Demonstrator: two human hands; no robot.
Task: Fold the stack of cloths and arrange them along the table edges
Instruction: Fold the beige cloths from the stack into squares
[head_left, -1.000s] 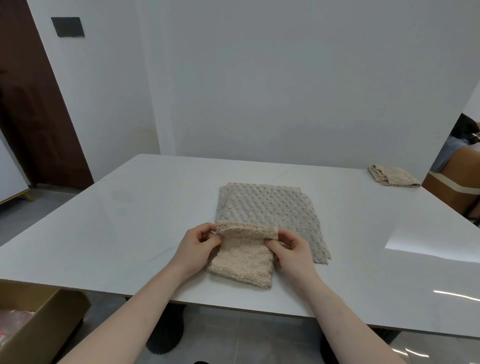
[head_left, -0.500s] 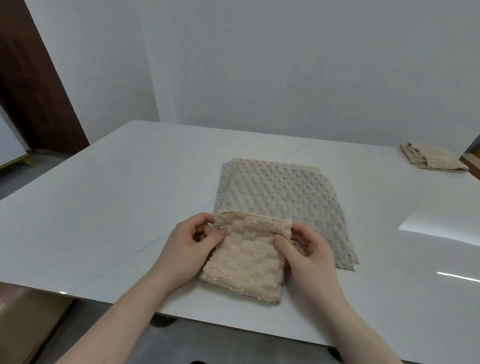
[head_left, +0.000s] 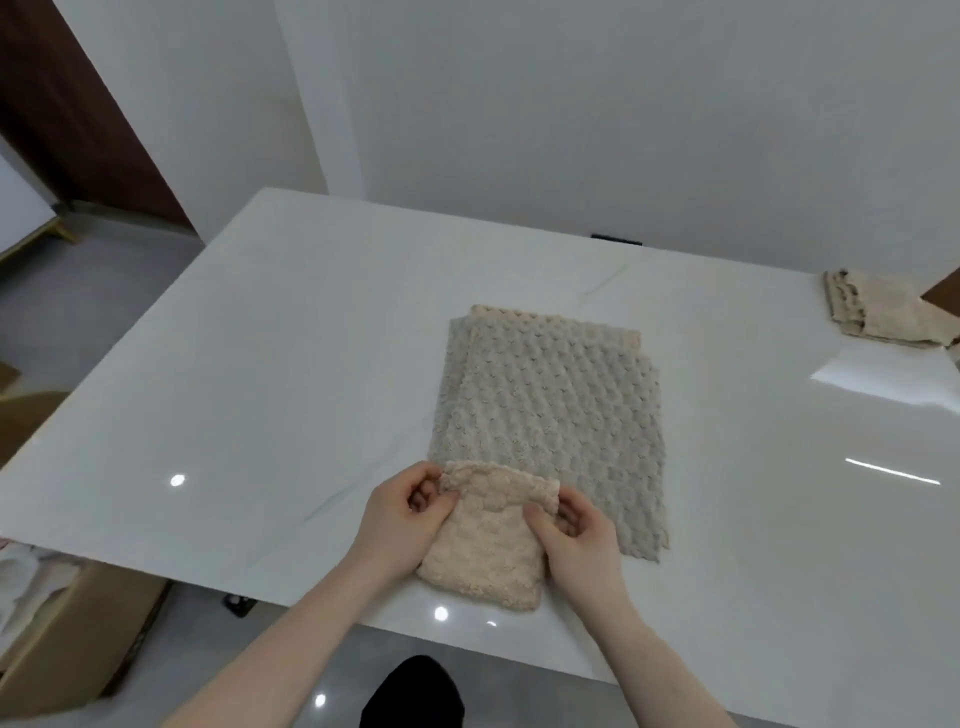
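A small folded beige cloth (head_left: 485, 551) lies near the front edge of the white table (head_left: 270, 374). My left hand (head_left: 402, 522) pinches its upper left corner, and my right hand (head_left: 576, 540) pinches its upper right corner. Just behind it, a stack of grey-beige dimpled cloths (head_left: 553, 415) lies flat in the middle of the table; the beige cloth overlaps the stack's near edge. Another folded beige cloth (head_left: 883, 314) rests at the far right edge of the table.
An open cardboard box (head_left: 62, 634) stands on the floor under the table's left front corner. A white wall runs behind the table and a dark wooden door (head_left: 67, 119) is at the far left. A dark shape (head_left: 413, 693) shows on the floor below me.
The view has tilted downward and shifted, so the table appears lower in frame. Both hands still hold the beige cloth's top corners near the front edge; the fold looks flatter.
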